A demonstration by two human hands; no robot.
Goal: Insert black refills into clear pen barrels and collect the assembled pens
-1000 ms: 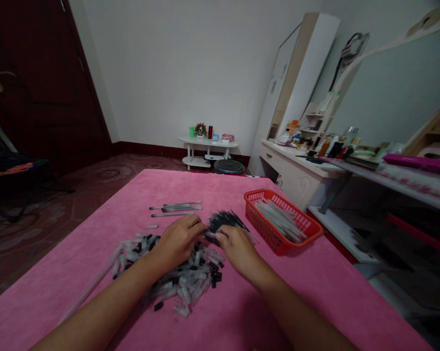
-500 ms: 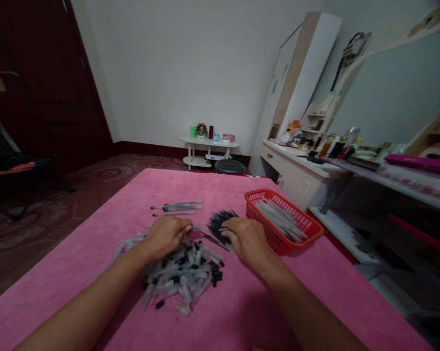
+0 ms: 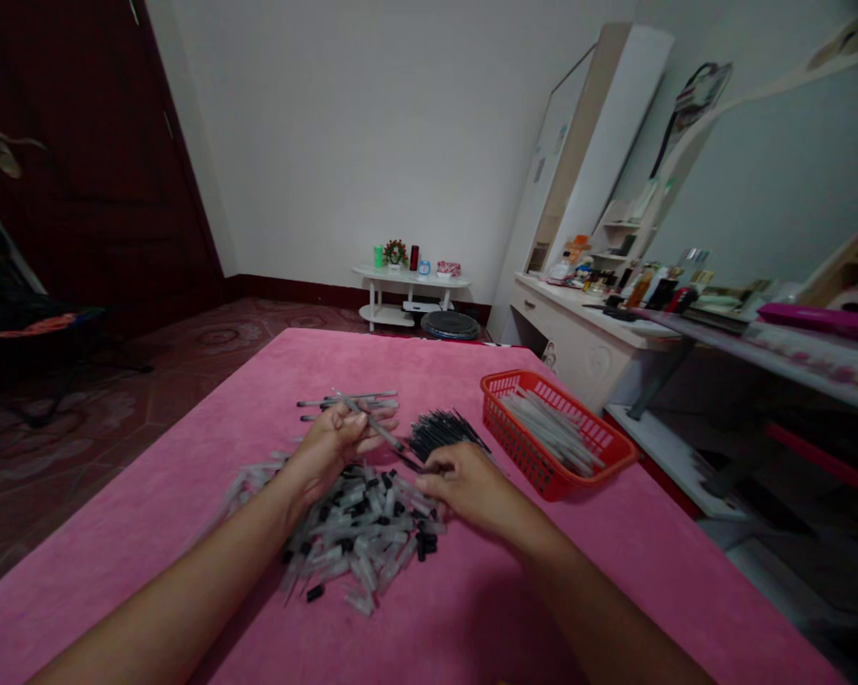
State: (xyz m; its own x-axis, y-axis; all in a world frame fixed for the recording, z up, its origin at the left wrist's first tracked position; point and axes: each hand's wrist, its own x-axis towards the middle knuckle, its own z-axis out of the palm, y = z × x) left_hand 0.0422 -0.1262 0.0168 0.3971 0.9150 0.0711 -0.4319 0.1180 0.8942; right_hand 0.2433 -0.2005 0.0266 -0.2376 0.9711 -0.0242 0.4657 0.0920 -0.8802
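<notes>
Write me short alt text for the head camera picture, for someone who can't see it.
Two bare hands work over a pink table: the left hand holds a clear pen barrel, the right hand a thin black refill at its end. Below lies a pile of caps; an orange basket sits to the right.

Red basket of grey tubes at right of centre, a few finished pens lying beyond the middle, small white side table against the far wall, dresser at right, dark door upper left.
</notes>
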